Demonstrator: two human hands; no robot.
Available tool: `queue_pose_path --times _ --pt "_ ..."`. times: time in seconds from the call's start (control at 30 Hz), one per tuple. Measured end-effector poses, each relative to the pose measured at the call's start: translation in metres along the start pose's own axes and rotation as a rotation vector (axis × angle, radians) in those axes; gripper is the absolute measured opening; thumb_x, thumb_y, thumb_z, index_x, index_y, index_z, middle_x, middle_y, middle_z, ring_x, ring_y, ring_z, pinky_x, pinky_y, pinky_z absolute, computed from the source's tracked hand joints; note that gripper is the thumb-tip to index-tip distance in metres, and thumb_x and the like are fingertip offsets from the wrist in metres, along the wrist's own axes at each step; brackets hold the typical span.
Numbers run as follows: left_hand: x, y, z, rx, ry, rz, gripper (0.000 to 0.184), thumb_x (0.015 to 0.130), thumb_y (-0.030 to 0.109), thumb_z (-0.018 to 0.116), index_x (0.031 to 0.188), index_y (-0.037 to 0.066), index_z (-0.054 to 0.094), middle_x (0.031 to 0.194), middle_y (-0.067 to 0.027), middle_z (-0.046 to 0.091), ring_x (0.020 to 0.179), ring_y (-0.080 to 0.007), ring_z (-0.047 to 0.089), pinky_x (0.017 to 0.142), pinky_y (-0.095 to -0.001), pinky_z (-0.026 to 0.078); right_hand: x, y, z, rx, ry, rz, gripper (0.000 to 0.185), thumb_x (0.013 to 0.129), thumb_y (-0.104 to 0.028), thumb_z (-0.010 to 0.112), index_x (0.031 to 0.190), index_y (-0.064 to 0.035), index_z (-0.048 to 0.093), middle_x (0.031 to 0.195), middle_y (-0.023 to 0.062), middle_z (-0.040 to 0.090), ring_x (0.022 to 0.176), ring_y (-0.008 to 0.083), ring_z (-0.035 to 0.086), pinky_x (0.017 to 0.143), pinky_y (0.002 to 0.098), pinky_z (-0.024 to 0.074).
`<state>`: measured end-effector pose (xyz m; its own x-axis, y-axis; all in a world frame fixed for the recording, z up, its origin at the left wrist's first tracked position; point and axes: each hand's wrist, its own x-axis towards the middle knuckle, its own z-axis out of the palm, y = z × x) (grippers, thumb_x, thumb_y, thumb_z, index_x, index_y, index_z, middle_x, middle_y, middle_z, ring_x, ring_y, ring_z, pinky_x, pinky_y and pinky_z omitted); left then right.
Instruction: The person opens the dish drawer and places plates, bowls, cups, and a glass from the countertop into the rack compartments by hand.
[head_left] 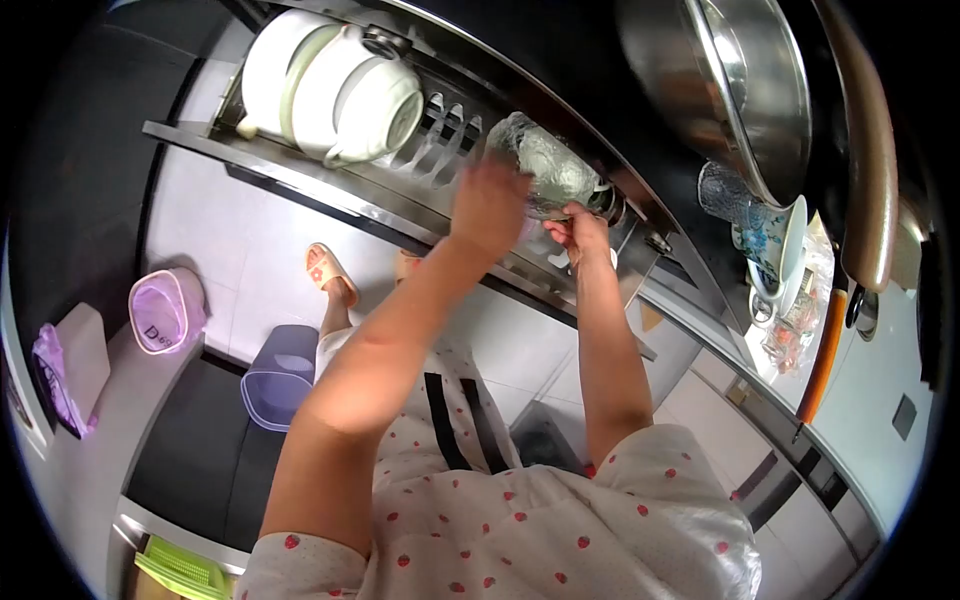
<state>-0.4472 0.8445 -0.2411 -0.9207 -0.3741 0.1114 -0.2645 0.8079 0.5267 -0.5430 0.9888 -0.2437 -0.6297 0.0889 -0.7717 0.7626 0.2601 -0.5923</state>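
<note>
Okay, got a clear item (pixel 557 172) pinched at the near edge in the right hand (pixel 582 235); glass or plastic, can't tell. Lots of blur on the left hand (pixel 490 205), right by the upper-left end; can't tell whether gripping or just brushing past. Located over the pull-out dish drawer (pixel 280 178), to the right of the pale rack slots (pixel 455 140), with the white dishes (pixel 330 95) beyond those.

For doing this bit well: keep a firm pinch with the right, bring the left palm in as support at the other end, and don't squeeze hard, probably slippery. Go slow around the metal edges too, easy to knock there imo.

Direction-wise, long axis roughly along the drawer, upper left to lower right in view, maybe a bit tilted. Mouth end? No idea, too covered and blurred to call.
</note>
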Motion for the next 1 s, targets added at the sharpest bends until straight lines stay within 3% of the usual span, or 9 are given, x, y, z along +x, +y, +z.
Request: queue_pose_path --times 0.1,0.17,0.37,0.47,0.53,0.63,0.9,0.93,1.0 --pt "-0.004 0.003 -0.012 -0.029 -0.277 0.035 0.017 0.074 0.021 0.054 0.088 0.013 0.062 0.094 -0.0087 0.06 0.096 -0.0226 0.055 0.091 -0.0438 0.033 -0.018 -0.004 0.023 0.005 -0.048 -0.024 0.018 0.075 -0.008 0.054 0.084 0.0061 0.048 0.069 0.0124 0.054 0.051 0.0238 0.061 0.032 0.023 0.0425" --pt "0.003 0.004 -0.017 -0.068 -0.555 -0.082 0.014 0.073 0.022 0.055 0.081 0.013 0.064 0.083 -0.0068 0.063 0.084 -0.0209 0.06 0.083 -0.039 0.041 -0.027 -0.007 0.037 -0.04 -0.095 -0.066 0.017 0.075 -0.01 0.056 0.08 0.0047 0.049 0.067 0.0104 0.054 0.052 0.0231 0.062 0.032 0.0227 0.0413" --pt "0.014 -0.016 -0.017 -0.013 -0.424 -0.082 0.012 0.074 0.013 0.051 0.078 0.012 0.063 0.075 -0.0082 0.063 0.073 -0.0244 0.062 0.06 -0.0344 0.05 -0.019 -0.019 0.068 -0.202 -0.11 -0.145 0.03 0.072 -0.025 0.066 0.075 0.001 0.053 0.061 0.0062 0.053 0.042 0.0135 0.05 0.037 0.0218 0.0357" --pt "0.013 -0.026 -0.013 -0.007 -0.295 -0.132 0.012 0.073 0.013 0.051 0.075 0.011 0.062 0.073 -0.0094 0.062 0.07 -0.027 0.061 0.061 -0.0363 0.049 -0.021 -0.02 0.083 -0.345 -0.102 -0.12 0.044 0.067 -0.034 0.071 0.087 0.0 0.052 0.073 0.0075 0.055 0.055 0.0127 0.051 0.047 0.024 0.0385" --pt "0.014 -0.044 -0.006 -0.09 -0.272 -0.157 0.012 0.073 0.014 0.051 0.076 0.011 0.062 0.073 -0.0105 0.062 0.069 -0.0279 0.061 0.061 -0.0372 0.049 -0.026 -0.019 0.091 -0.272 -0.142 -0.07 0.064 0.064 -0.041 0.073 0.109 -0.0046 0.046 0.089 0.0085 0.053 0.072 0.0135 0.049 0.056 0.0263 0.0396" --pt "0.018 -0.054 -0.018 -0.206 -0.27 -0.218 0.013 0.073 0.016 0.052 0.08 0.011 0.063 0.074 -0.0127 0.061 0.068 -0.0291 0.06 0.062 -0.0381 0.048 -0.036 -0.017 0.107 -0.28 -0.213 -0.104 0.077 0.064 -0.042 0.072 0.125 -0.0121 0.034 0.102 0.0092 0.05 0.08 0.0159 0.048 0.059 0.0269 0.0396" --pt "0.031 -0.107 -0.007 -0.673 -0.315 -0.519 0.013 0.072 0.002 0.055 0.082 0.005 0.063 0.068 -0.008 0.063 0.062 -0.018 0.06 0.059 -0.0286 0.048 -0.011 -0.01 0.146 -0.477 -0.274 -0.307 0.081 0.066 -0.035 0.072 0.129 -0.0075 0.03 0.092 0.0057 0.052 0.075 0.0113 0.048 0.052 0.0233 0.0391" --pt "0.034 -0.112 -0.002 -0.791 -0.342 -0.635 0.014 0.072 0.0 0.055 0.083 0.004 0.063 0.069 -0.0063 0.063 0.064 -0.0151 0.06 0.059 -0.0268 0.047 -0.005 -0.004 0.153 -0.524 -0.227 -0.399 0.079 0.063 -0.038 0.072 0.125 -0.0047 0.036 0.102 0.0126 0.052 0.089 0.0195 0.05 0.069 0.0303 0.0402" --pt "0.035 -0.119 -0.003 -0.908 -0.372 -0.751 0.015 0.072 -0.002 0.054 0.084 0.003 0.062 0.07 -0.0047 0.063 0.065 -0.0121 0.059 0.059 -0.0251 0.047 0.002 0.003 0.158 -0.569 -0.176 -0.488 0.078 0.061 -0.042 0.072 0.121 -0.002 0.041 0.112 0.0196 0.051 0.104 0.0278 0.051 0.086 0.0373 0.0412"
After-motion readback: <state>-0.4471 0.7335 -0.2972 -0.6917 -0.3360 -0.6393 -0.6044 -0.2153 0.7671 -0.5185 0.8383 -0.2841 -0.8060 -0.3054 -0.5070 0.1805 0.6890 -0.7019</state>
